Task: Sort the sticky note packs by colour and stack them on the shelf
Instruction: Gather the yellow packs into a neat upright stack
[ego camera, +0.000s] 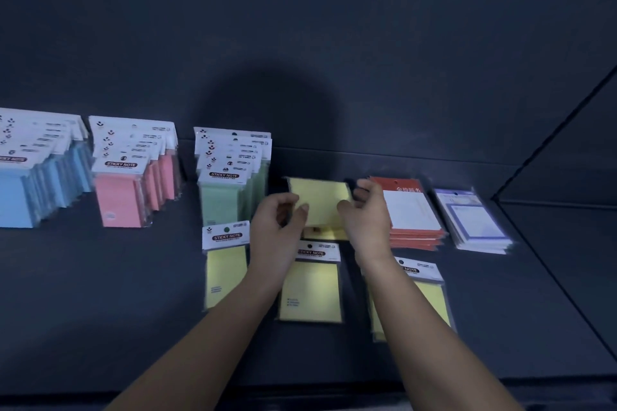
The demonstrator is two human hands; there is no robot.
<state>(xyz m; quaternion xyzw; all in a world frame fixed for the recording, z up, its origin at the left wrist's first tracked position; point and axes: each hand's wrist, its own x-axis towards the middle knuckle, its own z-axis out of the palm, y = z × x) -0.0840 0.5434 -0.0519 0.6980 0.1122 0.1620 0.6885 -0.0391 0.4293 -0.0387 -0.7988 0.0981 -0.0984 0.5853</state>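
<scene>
Head view. Both hands meet just below the centre of the frame, over a dark shelf (pixel 100 294). The left hand (pixel 277 220) pinches the left edge of a yellow sticky note pack (pixel 320 198) between thumb and curled fingers. The right hand (pixel 364 213) grips the pack's right edge, its fingers curled round the far side. The pack is raised off the shelf and its broad face is tilted towards the camera. A further strip of yellow shows just beneath it - too hidden to identify.

From the hands, towards nine o'clock, three fanned stacks stand in a row: a green stack (pixel 230 183) nearest, then a pink stack (pixel 133 177), then a blue stack (pixel 40 177) at the frame's edge.

At three o'clock lie red-bordered packs (pixel 414 213), just beside the right hand, and purple-bordered packs (pixel 477 220) beyond them.

Three single yellow packs lie flat nearer the camera - one at seven o'clock (pixel 225 270), one at six o'clock (pixel 312 290) between the forearms, one at five o'clock (pixel 430 294), partly covered by the right forearm.
</scene>
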